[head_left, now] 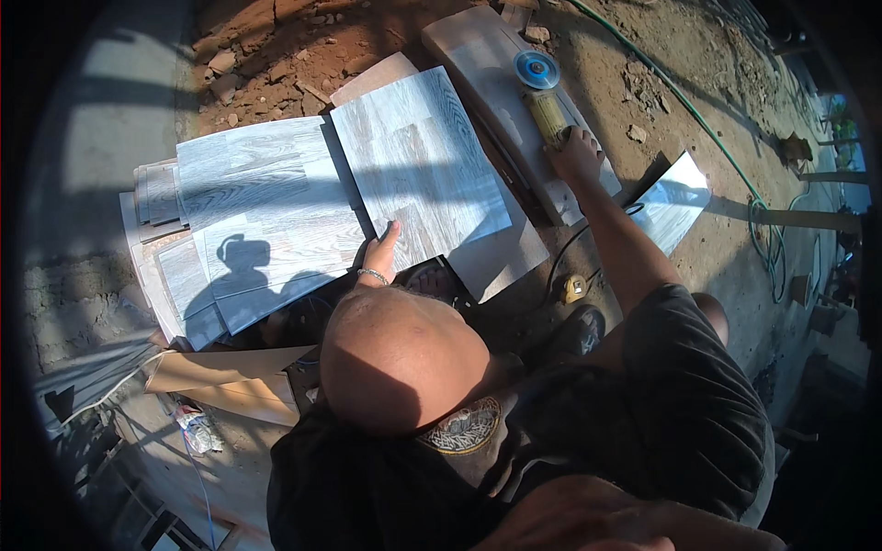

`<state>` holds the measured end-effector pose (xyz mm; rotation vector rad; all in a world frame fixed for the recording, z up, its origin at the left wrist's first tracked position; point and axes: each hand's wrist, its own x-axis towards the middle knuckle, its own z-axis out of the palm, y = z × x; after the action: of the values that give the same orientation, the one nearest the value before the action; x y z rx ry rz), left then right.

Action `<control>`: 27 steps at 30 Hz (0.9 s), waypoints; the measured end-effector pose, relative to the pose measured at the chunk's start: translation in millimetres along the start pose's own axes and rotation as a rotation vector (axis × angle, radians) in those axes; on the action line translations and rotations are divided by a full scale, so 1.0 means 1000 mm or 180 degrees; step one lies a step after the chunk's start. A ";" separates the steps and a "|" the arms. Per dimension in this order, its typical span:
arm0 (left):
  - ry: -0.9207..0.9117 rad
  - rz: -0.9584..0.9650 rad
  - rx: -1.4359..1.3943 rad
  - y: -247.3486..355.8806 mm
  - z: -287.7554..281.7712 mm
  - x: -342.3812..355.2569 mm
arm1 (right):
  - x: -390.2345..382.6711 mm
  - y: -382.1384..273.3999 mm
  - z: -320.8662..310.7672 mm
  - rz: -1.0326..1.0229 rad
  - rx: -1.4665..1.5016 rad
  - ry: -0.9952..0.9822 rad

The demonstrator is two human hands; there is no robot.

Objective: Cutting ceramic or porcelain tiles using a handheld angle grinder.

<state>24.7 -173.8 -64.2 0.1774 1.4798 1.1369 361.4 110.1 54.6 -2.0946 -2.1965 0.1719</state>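
My left hand is closed on the near edge of a grey wood-patterned tile, thumb on its top face. My right hand grips a yellow angle grinder with a blue disc, over a long pale slab; whether the grinder rests on it is unclear. A second patterned tile lies left of the held one on a stack of tiles. A brown board shows under the held tile. Another tile lies at the right, beside a black cable.
A tape measure lies near my sandalled foot. A green hose runs along the right. Broken rubble covers the far ground. Cardboard and a plastic bag lie lower left. My bare knee is close below my left hand.
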 end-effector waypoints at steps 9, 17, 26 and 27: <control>0.0057 -0.0200 -0.0362 0.013 0.004 -0.015 | -0.026 0.023 -0.029 -0.0563 -0.0195 0.0078; -0.0729 -0.0231 -0.0962 0.103 0.001 -0.096 | -0.132 0.084 -0.230 -0.0365 0.0896 -0.2086; -0.0323 -0.0309 -0.0783 0.174 0.010 -0.127 | -0.140 0.085 -0.225 0.0402 0.0582 -0.3437; -0.0388 -0.0203 -0.0808 0.175 0.012 -0.126 | -0.134 0.089 -0.220 0.0355 0.0661 -0.3451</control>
<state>-13.3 -163.6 148.4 0.0229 1.2137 1.2287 489.2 -17.2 259.1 -2.2441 -2.2761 1.8130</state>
